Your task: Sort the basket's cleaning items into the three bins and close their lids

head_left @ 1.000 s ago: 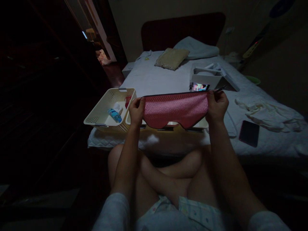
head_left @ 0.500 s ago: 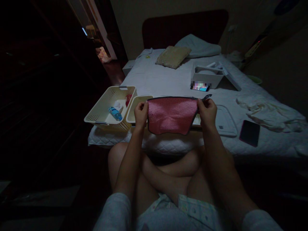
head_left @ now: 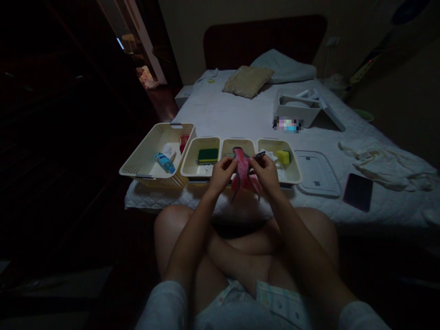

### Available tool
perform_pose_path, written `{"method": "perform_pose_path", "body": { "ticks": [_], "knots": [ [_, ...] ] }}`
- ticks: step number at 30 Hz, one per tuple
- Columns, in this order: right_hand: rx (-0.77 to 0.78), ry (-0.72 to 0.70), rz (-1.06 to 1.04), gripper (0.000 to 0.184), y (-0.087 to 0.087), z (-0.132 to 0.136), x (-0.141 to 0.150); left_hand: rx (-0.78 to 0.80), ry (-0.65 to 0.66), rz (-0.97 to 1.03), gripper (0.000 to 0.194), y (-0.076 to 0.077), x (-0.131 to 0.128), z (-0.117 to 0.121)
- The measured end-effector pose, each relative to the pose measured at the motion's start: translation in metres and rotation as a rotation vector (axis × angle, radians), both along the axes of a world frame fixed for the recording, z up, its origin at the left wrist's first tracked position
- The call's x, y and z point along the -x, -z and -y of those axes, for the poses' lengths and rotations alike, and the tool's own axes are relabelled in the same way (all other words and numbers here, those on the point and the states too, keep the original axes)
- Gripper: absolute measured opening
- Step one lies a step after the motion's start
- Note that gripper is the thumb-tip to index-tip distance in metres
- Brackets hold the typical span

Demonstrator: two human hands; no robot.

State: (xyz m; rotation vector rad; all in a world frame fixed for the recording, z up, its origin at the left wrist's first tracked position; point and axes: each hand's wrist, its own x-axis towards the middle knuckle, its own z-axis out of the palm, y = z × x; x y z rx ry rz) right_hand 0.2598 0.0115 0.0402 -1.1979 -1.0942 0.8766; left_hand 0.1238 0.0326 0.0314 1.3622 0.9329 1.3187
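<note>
Between my hands hangs a pink cleaning cloth (head_left: 243, 167) with dark edging, bunched into folds. My left hand (head_left: 222, 173) pinches its left upper edge, and my right hand (head_left: 264, 170) pinches the right one, close to a small dark hanging loop (head_left: 260, 155). Just behind the cloth is a cream bin with three compartments (head_left: 196, 170). A green and yellow sponge (head_left: 208, 155) lies in the left compartment. In the right one are a yellow sponge (head_left: 283, 157) and white pieces. The cloth and my hands partly cover the middle compartment.
Left of the bin stands a cream perforated basket (head_left: 137, 158) holding a blue bottle (head_left: 165, 162) and a red item (head_left: 183, 143). To the right lie a clear-grey lid (head_left: 318, 174), a dark tablet (head_left: 358, 191) and a crumpled cloth (head_left: 378, 160). A white box (head_left: 297, 111) sits farther back on the bed.
My hands have come together and slightly down, so the stretched cloth is now gathered into folds. The bin's compartments behind it have come into view.
</note>
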Motion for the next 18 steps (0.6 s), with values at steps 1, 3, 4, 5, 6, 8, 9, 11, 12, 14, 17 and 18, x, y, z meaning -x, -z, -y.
{"method": "perform_pose_path", "body": {
  "ticks": [1, 3, 4, 5, 6, 8, 9, 11, 12, 14, 17, 18],
  "knots": [
    [0.005, -0.013, 0.005, 0.028, 0.002, 0.0, 0.003, -0.02, 0.02, -0.007, 0.02, 0.002, -0.001, 0.0],
    [0.005, -0.026, 0.019, 0.029, 0.004, 0.001, 0.006, -0.054, 0.025, -0.02, 0.019, 0.005, -0.003, 0.0],
    [-0.001, -0.029, 0.025, 0.03, 0.005, 0.001, 0.007, -0.066, 0.014, -0.03, 0.02, 0.006, -0.003, 0.0],
    [-0.009, -0.031, 0.029, 0.03, 0.005, 0.001, 0.008, -0.075, -0.002, -0.042, 0.02, 0.007, -0.004, 0.001],
    [-0.015, -0.035, 0.032, 0.031, 0.006, 0.001, 0.009, -0.083, -0.018, -0.059, 0.02, 0.007, -0.004, 0.001],
    [-0.021, -0.042, 0.033, 0.031, 0.006, 0.001, 0.009, -0.112, -0.045, -0.107, 0.019, 0.005, -0.004, 0.003],
    [-0.024, -0.04, 0.034, 0.031, 0.006, 0.001, 0.009, -0.132, -0.055, -0.135, 0.018, 0.004, -0.004, 0.005],
    [-0.033, -0.034, 0.034, 0.031, 0.007, 0.001, 0.009, -0.18, -0.067, -0.183, 0.018, 0.002, -0.004, 0.007],
    [-0.038, -0.031, 0.034, 0.031, 0.007, 0.001, 0.009, -0.202, -0.068, -0.203, 0.019, 0.001, -0.003, 0.008],
    [-0.045, -0.023, 0.036, 0.03, 0.008, 0.001, 0.009, -0.238, -0.065, -0.233, 0.021, -0.001, -0.003, 0.01],
    [-0.05, -0.018, 0.042, 0.028, 0.007, 0.002, 0.01, -0.283, -0.069, -0.269, 0.021, -0.002, -0.001, 0.011],
    [-0.052, -0.016, 0.047, 0.028, 0.006, 0.003, 0.01, -0.299, -0.075, -0.279, 0.02, -0.002, -0.001, 0.011]
  ]
}}
